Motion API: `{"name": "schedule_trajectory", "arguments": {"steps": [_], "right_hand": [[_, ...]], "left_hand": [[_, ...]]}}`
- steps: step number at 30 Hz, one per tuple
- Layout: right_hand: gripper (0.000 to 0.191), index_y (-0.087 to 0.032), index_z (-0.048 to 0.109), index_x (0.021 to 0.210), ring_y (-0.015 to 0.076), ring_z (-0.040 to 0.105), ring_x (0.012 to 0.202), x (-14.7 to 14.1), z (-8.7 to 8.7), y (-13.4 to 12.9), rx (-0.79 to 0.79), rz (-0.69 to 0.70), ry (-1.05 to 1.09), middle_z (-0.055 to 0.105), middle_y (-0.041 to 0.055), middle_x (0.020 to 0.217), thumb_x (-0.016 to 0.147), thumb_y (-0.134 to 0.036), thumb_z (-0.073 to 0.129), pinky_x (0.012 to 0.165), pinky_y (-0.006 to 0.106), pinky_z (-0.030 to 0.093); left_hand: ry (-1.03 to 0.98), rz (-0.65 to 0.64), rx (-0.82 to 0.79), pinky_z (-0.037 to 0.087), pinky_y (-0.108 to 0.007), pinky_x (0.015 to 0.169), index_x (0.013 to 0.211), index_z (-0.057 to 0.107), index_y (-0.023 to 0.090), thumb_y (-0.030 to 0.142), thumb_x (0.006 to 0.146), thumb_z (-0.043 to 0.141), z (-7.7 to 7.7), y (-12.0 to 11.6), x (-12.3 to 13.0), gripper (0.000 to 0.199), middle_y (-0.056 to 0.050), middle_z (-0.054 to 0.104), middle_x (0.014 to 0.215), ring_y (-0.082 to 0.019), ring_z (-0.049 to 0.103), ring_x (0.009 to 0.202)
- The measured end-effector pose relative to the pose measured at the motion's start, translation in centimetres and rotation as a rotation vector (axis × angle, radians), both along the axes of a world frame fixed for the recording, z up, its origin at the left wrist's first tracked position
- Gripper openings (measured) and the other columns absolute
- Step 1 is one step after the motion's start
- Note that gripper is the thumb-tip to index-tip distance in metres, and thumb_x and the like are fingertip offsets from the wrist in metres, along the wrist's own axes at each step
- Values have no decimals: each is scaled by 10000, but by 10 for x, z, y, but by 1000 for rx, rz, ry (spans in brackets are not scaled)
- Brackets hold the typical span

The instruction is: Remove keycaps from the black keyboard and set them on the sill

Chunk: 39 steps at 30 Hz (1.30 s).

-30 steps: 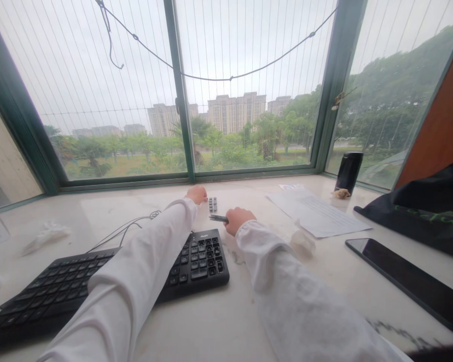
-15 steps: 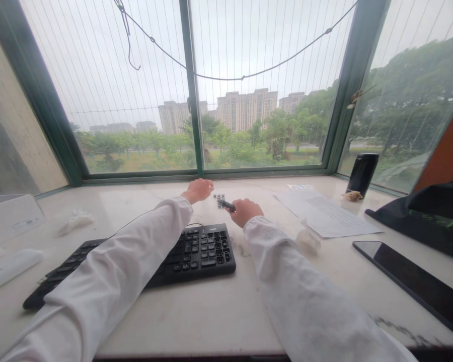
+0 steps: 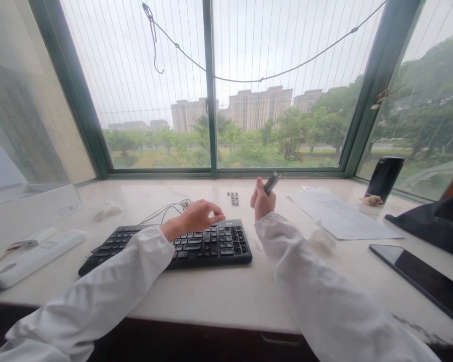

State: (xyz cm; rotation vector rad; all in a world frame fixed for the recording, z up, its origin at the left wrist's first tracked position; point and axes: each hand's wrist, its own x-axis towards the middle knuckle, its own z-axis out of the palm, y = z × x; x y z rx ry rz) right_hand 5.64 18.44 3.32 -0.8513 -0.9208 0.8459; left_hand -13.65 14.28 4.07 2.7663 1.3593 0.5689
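Observation:
My left hand (image 3: 200,217) hovers over the upper part of a black keyboard (image 3: 196,260). Its thumb and forefinger curl together in a pinch; whatever may be between the tips is too small to make out. The keyboard's right end, the number pad (image 3: 238,241), shows bare sockets where keycaps are off. Behind the keyboard, several loose keycaps (image 3: 234,199) lie in a small group of rows. To the right of them, my right hand (image 3: 265,200) is raised and wrapped round a short dark tool (image 3: 272,182) with a metallic-looking tip, pointing up and away.
Printed paper (image 3: 335,213) and a phone (image 3: 419,281) lie at the right, with a black cylinder (image 3: 385,178) near the window. A crumpled plastic wrapper (image 3: 321,239) is by my right sleeve. At the left stand a white box (image 3: 56,198) and a long white object (image 3: 41,259).
My left hand has drawn back from beside the loose keycaps to above the keyboard. My right hand has lifted the tool off the keycaps, rightward, its tip turned up. The camera view has shifted.

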Motion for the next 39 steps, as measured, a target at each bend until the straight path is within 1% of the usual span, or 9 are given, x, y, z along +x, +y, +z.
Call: {"name": "schedule_trajectory", "arguments": {"steps": [2, 4, 8, 12, 18, 22, 30, 34, 39], "right_hand": [[473, -229, 293, 568, 56, 208, 324, -12, -2, -4, 31, 50, 210, 250, -112, 396, 765, -574, 548, 327, 201, 172], [474, -226, 277, 563, 44, 167, 323, -23, -7, -8, 21, 95, 280, 221, -120, 391, 762, -528, 582, 313, 192, 143], [470, -221, 267, 551, 35, 152, 320, -41, -22, -18, -62, 148, 272, 203, -123, 383, 770, -469, 602, 299, 181, 130], [459, -221, 264, 547, 36, 155, 306, -52, -29, -27, -143, 175, 216, 204, -121, 368, 790, -440, 585, 286, 179, 137], [452, -223, 278, 556, 37, 183, 296, -56, -29, -32, -147, 117, 123, 232, -118, 365, 797, -452, 585, 280, 179, 167], [442, -222, 290, 553, 39, 195, 293, -56, -30, -31, -147, 85, 111, 243, -116, 361, 805, -438, 583, 278, 179, 177], [469, -218, 280, 556, 33, 193, 295, -57, -34, -30, -150, 140, 113, 245, -122, 355, 778, -455, 618, 279, 171, 176], [457, -213, 319, 558, 35, 220, 297, -58, -36, -30, -131, 123, 83, 274, -118, 364, 743, -467, 651, 281, 176, 193], [467, -218, 312, 546, 37, 211, 296, -59, -38, -30, -97, 89, 117, 261, -114, 362, 748, -498, 627, 280, 187, 187]], "left_hand": [[-46, -3, -9, 414, -220, 678, 884, 730, 277, 424, 889, 509, -10, -6, -3, 265, 11, 714, 887, -132, 617, 763], [-61, -21, -6, 415, -226, 686, 908, 737, 288, 417, 874, 539, -19, -9, -4, 239, 4, 706, 896, -139, 615, 774], [-98, -73, -25, 416, -233, 685, 966, 736, 299, 417, 835, 599, -33, -10, -4, 223, -3, 691, 883, -141, 609, 756], [-188, -108, -78, 424, -228, 683, 945, 746, 292, 384, 841, 596, -40, -8, -3, 204, -4, 685, 848, -136, 601, 748], [-284, -129, -155, 444, -230, 698, 916, 755, 271, 351, 818, 613, -43, -5, -2, 190, -12, 689, 857, -139, 600, 746], [-319, -135, -170, 447, -220, 698, 907, 756, 255, 311, 806, 625, -43, -4, -2, 174, -8, 687, 852, -130, 597, 739], [-337, -137, -176, 459, -222, 717, 912, 756, 241, 287, 803, 614, -45, -5, -1, 185, -19, 694, 875, -135, 602, 749], [-351, -145, -173, 455, -217, 699, 908, 758, 243, 260, 796, 615, -46, -4, -1, 182, -14, 692, 870, -136, 600, 753], [-356, -151, -169, 442, -216, 676, 904, 759, 243, 244, 793, 613, -46, -5, -1, 184, -12, 683, 836, -133, 592, 737]]}}
